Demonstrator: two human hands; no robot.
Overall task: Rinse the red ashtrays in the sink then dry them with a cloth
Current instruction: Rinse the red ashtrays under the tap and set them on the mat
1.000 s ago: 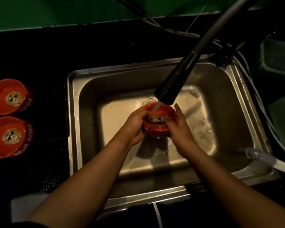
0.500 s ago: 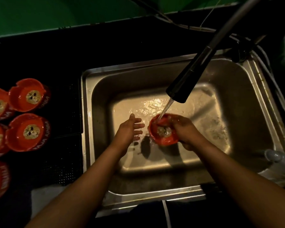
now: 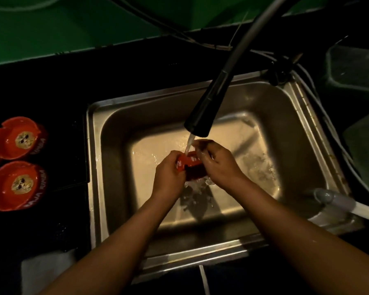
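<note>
Over the middle of the steel sink (image 3: 98, 167) I hold a red ashtray (image 3: 191, 168) turned on its side, its outer wall facing up. My left hand (image 3: 168, 173) grips its left edge and my right hand (image 3: 216, 165) grips its right edge. A thin stream of water runs from the black tap head (image 3: 202, 116) onto the ashtray and splashes below it. Several more red ashtrays stand on the dark counter at the left, among them one (image 3: 18, 138) above another (image 3: 16, 185). A pale cloth (image 3: 45, 271) lies at the counter's front left.
A grey tap hose (image 3: 262, 24) arches in from the upper right. A white pipe (image 3: 341, 202) lies over the sink's right front corner. Dark green containers (image 3: 354, 67) stand to the right, and white cables run along the sink's right rim. The wall behind is green.
My left hand, spread and empty half a second ago, has come back onto the ashtray. The ashtray has been turned from opening-up onto its side under the stream.
</note>
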